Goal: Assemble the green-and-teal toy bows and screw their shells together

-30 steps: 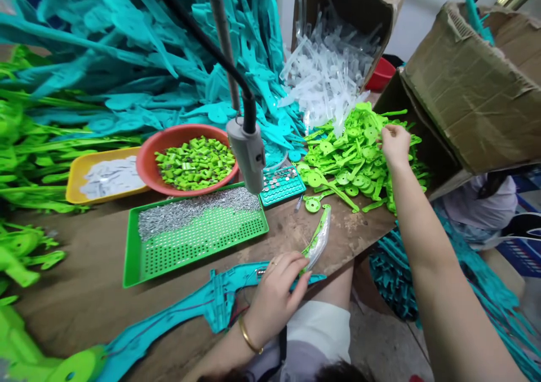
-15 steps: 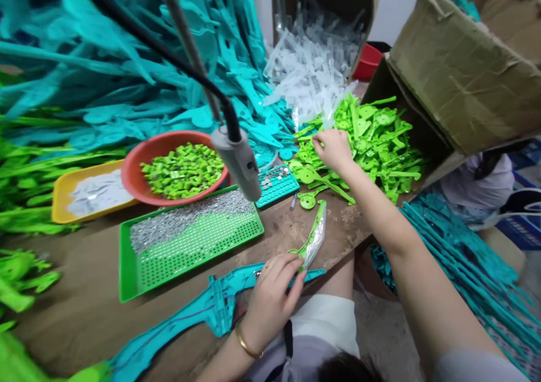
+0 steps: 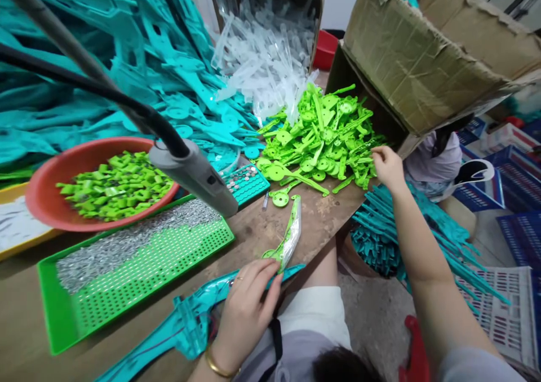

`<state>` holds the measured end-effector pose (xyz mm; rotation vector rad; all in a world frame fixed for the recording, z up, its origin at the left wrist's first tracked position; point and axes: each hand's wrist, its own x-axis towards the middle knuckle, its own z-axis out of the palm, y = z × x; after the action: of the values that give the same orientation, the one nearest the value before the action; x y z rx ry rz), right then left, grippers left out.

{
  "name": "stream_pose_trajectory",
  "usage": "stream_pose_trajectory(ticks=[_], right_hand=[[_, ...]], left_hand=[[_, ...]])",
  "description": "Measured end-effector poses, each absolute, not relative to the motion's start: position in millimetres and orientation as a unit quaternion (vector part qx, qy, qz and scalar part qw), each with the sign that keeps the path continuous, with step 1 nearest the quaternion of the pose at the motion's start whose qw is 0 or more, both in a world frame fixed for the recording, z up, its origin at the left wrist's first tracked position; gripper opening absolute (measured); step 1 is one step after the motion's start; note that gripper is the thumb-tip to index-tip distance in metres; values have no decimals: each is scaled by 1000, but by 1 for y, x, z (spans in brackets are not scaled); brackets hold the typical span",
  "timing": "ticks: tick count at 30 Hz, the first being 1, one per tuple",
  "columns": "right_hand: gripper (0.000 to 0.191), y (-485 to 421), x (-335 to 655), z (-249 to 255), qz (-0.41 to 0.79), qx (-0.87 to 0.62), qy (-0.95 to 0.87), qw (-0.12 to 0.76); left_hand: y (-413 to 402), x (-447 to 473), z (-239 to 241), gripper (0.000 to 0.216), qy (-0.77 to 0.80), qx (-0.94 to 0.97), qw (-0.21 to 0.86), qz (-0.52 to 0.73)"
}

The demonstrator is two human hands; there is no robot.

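Note:
My left hand (image 3: pixel 251 294) pinches the lower end of a curved green plastic part (image 3: pixel 284 245) with a clear, shiny plastic piece (image 3: pixel 292 235) along it. Beneath this hand lies a long turquoise plastic shell (image 3: pixel 186 320) with thin wires in it. My right hand (image 3: pixel 387 167) is closed, thumb and fingers together, at the right edge of a heap of green plastic parts (image 3: pixel 323 134). Whatever its fingertips hold, if anything, cannot be made out. Several loose green parts (image 3: pixel 280 198) lie between the heap and my left hand.
A green perforated tray (image 3: pixel 139 309) of small metal pieces, a red bowl (image 3: pixel 46 207) of green bits and a lamp-like grey tool (image 3: pixel 194 173) are left. Turquoise parts (image 3: pixel 169 61), clear parts (image 3: pixel 266 55) and a cardboard box (image 3: pixel 414 61) stand behind. Turquoise strips (image 3: pixel 376 247) are right.
My right hand has moved from above the front of the green heap to its right edge. The view has swung right; my left hand still holds the green part.

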<state>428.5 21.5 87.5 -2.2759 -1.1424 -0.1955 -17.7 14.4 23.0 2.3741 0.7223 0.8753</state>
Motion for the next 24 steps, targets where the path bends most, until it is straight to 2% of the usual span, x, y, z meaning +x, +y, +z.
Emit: stream_pose_trajectory(ticks=[4, 9, 13, 16, 19, 22, 24], right_hand=[[28, 28, 411, 71, -48, -842, -472, 259], [38, 45, 395, 61, -91, -826, -487, 269], [45, 51, 396, 58, -126, -815, -534, 189], [37, 49, 405, 59, -138, -844, -499, 139], [37, 41, 403, 57, -170, -843, -486, 157], [40, 30, 381, 46, -178, -790, -561, 170], [38, 25, 363, 32, -156, -744, -637, 129]], left_hand=[[6, -10, 25, 21, 246, 882, 245, 318], [3, -11, 28, 21, 244, 890, 233, 306], [3, -12, 31, 20, 251, 887, 236, 308], [2, -14, 30, 20, 255, 887, 238, 303], [3, -18, 26, 20, 261, 889, 232, 297], [5, -19, 22, 19, 265, 888, 233, 296], [5, -17, 22, 19, 260, 888, 237, 296]])
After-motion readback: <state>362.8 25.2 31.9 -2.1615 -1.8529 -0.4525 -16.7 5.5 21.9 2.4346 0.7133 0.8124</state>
